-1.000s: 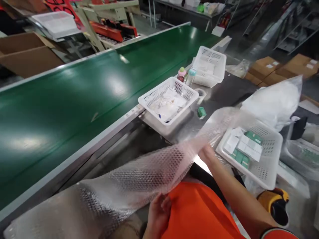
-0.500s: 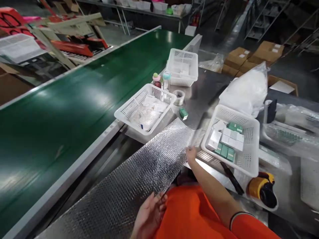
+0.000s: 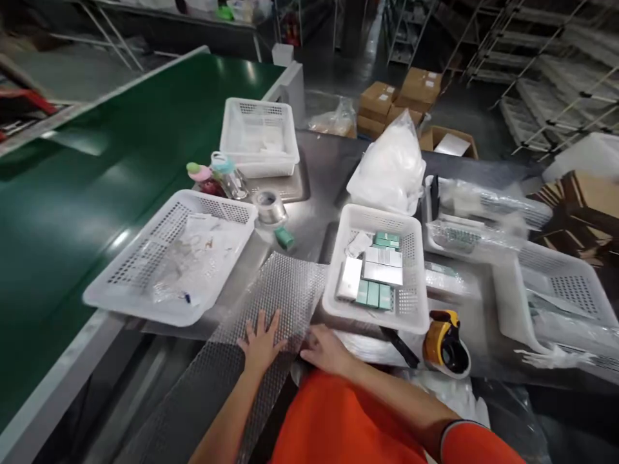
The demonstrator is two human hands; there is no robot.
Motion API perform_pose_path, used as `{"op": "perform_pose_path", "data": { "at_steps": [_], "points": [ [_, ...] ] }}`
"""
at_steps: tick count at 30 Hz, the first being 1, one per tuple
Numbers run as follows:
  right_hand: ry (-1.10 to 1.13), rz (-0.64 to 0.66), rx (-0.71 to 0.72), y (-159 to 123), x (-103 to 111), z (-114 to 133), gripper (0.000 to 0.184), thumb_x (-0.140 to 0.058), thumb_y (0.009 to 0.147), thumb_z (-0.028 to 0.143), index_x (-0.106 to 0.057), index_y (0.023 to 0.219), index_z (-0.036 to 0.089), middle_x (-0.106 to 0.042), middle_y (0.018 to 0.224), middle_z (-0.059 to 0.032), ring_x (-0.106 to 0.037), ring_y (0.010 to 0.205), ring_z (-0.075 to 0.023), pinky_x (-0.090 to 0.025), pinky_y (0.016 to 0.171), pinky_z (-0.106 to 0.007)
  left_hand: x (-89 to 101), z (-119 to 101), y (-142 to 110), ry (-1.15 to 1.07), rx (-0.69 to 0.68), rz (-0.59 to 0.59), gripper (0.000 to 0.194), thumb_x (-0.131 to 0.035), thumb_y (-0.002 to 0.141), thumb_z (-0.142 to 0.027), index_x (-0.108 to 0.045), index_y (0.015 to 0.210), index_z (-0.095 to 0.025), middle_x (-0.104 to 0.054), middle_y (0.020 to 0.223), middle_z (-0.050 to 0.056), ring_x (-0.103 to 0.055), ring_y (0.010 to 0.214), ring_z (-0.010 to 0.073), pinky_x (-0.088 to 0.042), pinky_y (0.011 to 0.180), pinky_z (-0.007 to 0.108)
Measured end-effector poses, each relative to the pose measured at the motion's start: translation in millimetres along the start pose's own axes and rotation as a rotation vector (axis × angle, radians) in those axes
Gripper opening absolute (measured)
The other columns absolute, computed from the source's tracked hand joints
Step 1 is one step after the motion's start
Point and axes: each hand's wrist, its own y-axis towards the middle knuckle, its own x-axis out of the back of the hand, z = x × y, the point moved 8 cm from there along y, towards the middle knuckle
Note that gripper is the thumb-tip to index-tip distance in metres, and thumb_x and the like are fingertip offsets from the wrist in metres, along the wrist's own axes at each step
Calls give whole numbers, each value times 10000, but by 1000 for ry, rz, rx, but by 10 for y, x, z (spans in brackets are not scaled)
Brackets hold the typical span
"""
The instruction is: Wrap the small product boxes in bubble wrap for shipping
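A sheet of clear bubble wrap (image 3: 285,283) lies over the metal table and trails down toward the lower left. My left hand (image 3: 261,345) is spread flat on it, fingers apart. At the sheet's right edge is my right hand (image 3: 326,348), its fingers bent and closed on the border of the wrap; the fingertips are partly hidden. Just beyond the right hand stands a white basket (image 3: 336,309) with white boxes (image 3: 383,265) and green boxes (image 3: 372,294). A small green box (image 3: 284,238) sits past the sheet's far end, beside a roll of clear tape (image 3: 269,206).
Left of the wrap, a white basket (image 3: 145,309) holds clear-bagged items. Two bottles (image 3: 229,177) and stacked baskets (image 3: 258,164) stand behind, along the green conveyor (image 3: 72,212). At right are a yellow-black tape dispenser (image 3: 440,341), a black-handled tool (image 3: 400,348) and more baskets (image 3: 575,283).
My view has swung right. The left hand has gone from beside my body to lie flat on the bubble wrap. My right hand has drawn closer to me along the sheet's edge.
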Motion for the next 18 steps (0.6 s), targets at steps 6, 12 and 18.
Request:
{"op": "perform_pose_path", "data": {
  "at_steps": [6,12,18],
  "points": [
    [-606,-369,25,39,1998,-182,430,-529,946,286,-581,1351,152,-496,1459,-202,-453,1356,-333,-396,1105,-505,36,20,61,-9,-11,13,650,-567,923,-473,-360,1532,-381,-228,1648,179,-241,1434,564,-378,968,759],
    [-757,-223,-224,584,1748,-516,674,-538,956,396,-332,1550,154,-495,1401,-232,-578,1176,-332,-498,955,-448,73,-22,92,44,-29,-44,694,-640,872,-383,-409,1524,-318,-313,1617,171,-281,1448,491,-356,1061,685],
    [-686,-163,-555,777,1167,-484,808,-444,967,449,-106,1601,80,-407,1425,-345,-686,966,-343,-533,760,-445,100,-69,50,18,-32,-8,697,-606,901,-381,-364,1548,-286,-219,1645,211,-378,1387,466,-423,1025,608]
  ]
}}
